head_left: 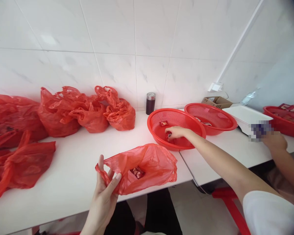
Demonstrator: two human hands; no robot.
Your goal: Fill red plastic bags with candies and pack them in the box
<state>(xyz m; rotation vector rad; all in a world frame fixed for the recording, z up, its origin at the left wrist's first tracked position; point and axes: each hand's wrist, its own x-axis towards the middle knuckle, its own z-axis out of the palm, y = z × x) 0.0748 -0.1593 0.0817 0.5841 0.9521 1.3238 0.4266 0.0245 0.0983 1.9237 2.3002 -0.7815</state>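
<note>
The person's left grip [104, 192] pinches the rim of a red bag [149, 163] at its nine o'clock side; the bag lies by the near edge of the white surface [75, 169], its mouth spread, one printed packet [137, 172] inside. At about one o'clock from the bag, the right grip [175, 132] is in a red basket [159, 132], closed, as far as can be seen, on a small packet [169, 134]. Because only one side is held, the thin film at three o'clock could fold inward, and a packet released there might miss the mouth. With the edge so close at six o'clock, a careless pull could slide the bag toward the floor [191, 209].
</note>
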